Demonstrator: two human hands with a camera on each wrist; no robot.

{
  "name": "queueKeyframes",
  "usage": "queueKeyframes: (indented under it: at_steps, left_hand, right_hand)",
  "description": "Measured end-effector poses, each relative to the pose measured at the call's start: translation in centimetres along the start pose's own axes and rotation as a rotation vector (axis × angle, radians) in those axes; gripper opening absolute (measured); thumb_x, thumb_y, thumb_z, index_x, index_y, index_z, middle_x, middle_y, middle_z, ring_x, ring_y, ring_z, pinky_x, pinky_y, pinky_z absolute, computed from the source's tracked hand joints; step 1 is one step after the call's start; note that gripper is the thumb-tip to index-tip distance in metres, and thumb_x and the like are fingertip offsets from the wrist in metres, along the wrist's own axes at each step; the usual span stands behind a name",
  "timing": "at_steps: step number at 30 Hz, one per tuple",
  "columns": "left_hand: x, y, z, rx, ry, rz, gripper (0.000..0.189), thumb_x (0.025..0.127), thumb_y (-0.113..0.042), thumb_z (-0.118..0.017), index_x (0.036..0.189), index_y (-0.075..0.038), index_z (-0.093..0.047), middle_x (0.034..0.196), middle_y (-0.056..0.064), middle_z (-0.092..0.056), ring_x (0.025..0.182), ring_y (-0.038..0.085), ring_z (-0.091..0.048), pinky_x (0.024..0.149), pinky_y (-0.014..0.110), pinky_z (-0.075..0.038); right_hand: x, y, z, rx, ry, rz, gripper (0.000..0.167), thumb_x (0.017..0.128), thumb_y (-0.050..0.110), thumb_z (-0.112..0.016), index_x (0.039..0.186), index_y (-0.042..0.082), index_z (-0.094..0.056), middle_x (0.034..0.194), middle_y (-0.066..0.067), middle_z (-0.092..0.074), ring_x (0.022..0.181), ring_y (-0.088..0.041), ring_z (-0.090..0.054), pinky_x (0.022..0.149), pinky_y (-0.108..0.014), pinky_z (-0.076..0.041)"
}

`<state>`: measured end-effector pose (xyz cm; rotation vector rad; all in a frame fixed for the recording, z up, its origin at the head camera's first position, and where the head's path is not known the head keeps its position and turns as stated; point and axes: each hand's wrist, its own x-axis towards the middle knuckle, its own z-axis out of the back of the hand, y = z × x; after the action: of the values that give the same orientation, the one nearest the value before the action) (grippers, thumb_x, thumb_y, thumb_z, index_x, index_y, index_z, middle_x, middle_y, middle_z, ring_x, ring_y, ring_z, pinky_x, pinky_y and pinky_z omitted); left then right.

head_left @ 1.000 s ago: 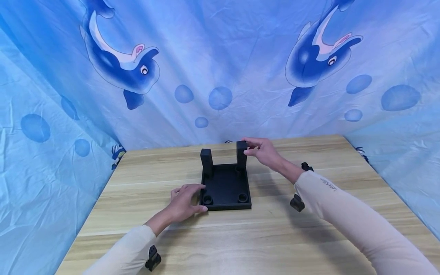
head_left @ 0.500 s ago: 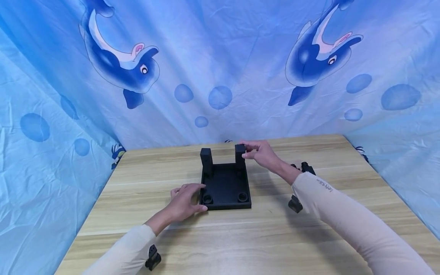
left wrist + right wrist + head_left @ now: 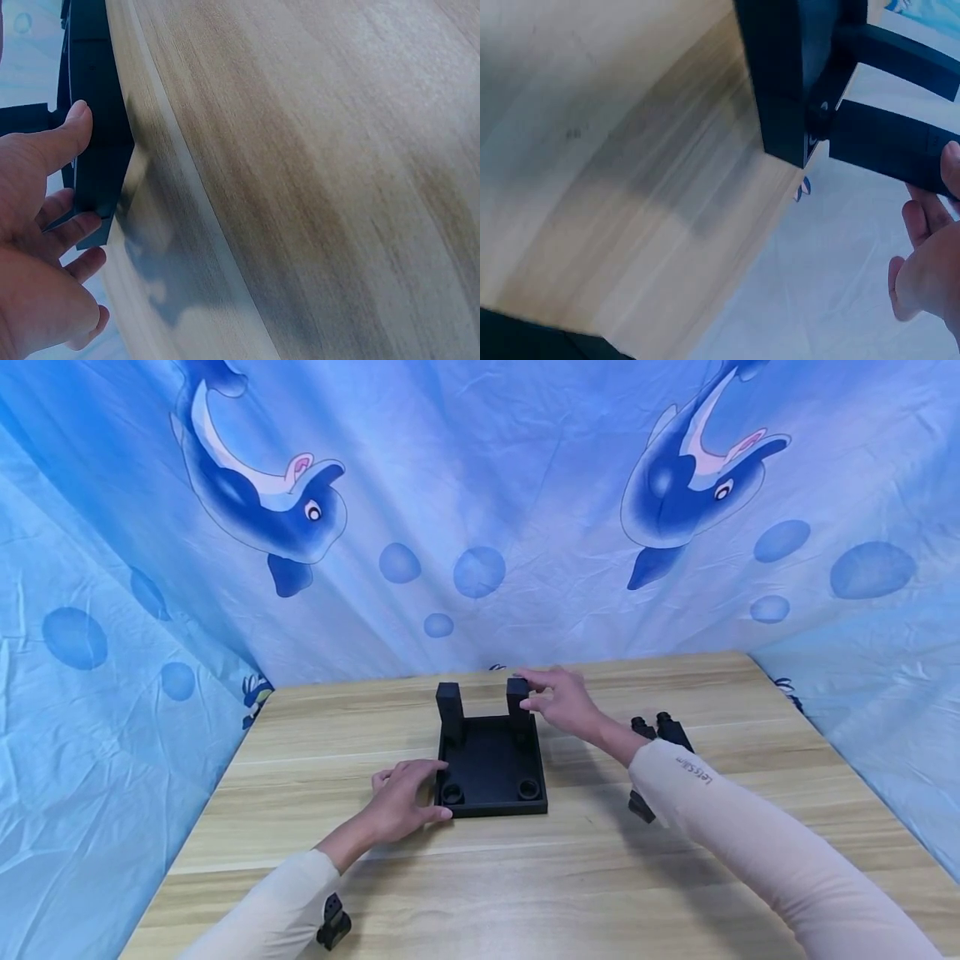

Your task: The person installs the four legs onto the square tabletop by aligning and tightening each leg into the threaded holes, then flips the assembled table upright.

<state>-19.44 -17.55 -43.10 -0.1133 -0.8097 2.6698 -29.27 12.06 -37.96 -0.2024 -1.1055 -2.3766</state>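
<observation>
A black square panel with raised edges and round corner sockets lies flat on the wooden table. At its back left corner a black square leg stands upright. My right hand pinches the upper end of another leg over the back right corner; the right wrist view shows this leg with its narrow lower end at the panel. My left hand grips the panel's front left corner, thumb at the front edge and fingers along the left side. Both front sockets hold no leg.
Two loose black legs with knobbed ends lie on the table to the right, partly hidden by my right sleeve. A blue dolphin-print curtain hangs behind the table. Each wrist bears a black camera mount.
My right hand has lowered the leg and moved it slightly left, so that it now hides the back right socket. The left hand and the panel stay in place.
</observation>
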Motion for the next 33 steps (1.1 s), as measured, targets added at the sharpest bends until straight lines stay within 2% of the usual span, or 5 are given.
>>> queueKeyframes:
  at_steps: [8,14,21,28,33]
  left_hand:
    - [0.0,0.1,0.0,0.010,-0.008,-0.005,0.069,0.078,-0.029,-0.081,0.138,-0.014,-0.051,0.140,0.004,-0.050,0.129,0.027,-0.039,0.096,0.052,-0.016]
    - [0.1,0.0,-0.1,0.011,-0.013,-0.002,0.069,0.078,-0.029,-0.081,0.138,-0.013,-0.051,0.139,0.005,-0.051,0.129,0.028,-0.039,0.096,0.053,-0.016]
    - [0.1,0.0,-0.2,0.012,-0.010,0.000,0.069,0.078,-0.030,-0.080,0.139,-0.014,-0.051,0.140,0.004,-0.050,0.129,0.027,-0.039,0.095,0.052,-0.016]
    - [0.0,0.0,-0.2,0.010,-0.016,0.005,0.068,0.078,-0.029,-0.081,0.138,-0.014,-0.051,0.139,0.004,-0.051,0.129,0.027,-0.040,0.096,0.052,-0.016]
    - [-0.1,-0.1,-0.1,-0.001,-0.015,-0.001,0.068,0.078,-0.027,-0.081,0.138,-0.013,-0.051,0.139,0.005,-0.051,0.129,0.028,-0.039,0.096,0.052,-0.016]
  right_hand:
    - [0.8,0.2,-0.1,-0.195,0.019,0.075,0.048,0.088,0.022,-0.071,0.133,0.015,-0.058,0.124,-0.008,-0.062,0.104,-0.027,-0.048,0.091,-0.051,-0.025]
    - [1.8,0.3,-0.8,-0.190,-0.022,-0.008,0.037,0.081,0.035,-0.078,0.099,0.012,-0.055,0.091,-0.005,-0.056,0.088,-0.025,-0.047,0.087,-0.047,-0.025]
    - [1.7,0.5,-0.6,-0.294,0.143,0.028,0.059,0.092,0.039,-0.064,0.144,0.022,-0.044,0.133,-0.007,-0.055,0.120,-0.028,-0.046,0.095,-0.053,-0.022]
    - [1.9,0.8,1.4,-0.171,0.370,0.016,0.055,0.098,0.031,-0.057,0.149,0.023,-0.039,0.148,-0.006,-0.042,0.135,-0.034,-0.030,0.099,-0.058,-0.013]
    - [2.4,0.9,1.4,-0.143,0.285,-0.038,0.032,0.091,0.031,-0.067,0.117,0.013,-0.061,0.110,-0.006,-0.064,0.107,-0.028,-0.051,0.096,-0.053,-0.018]
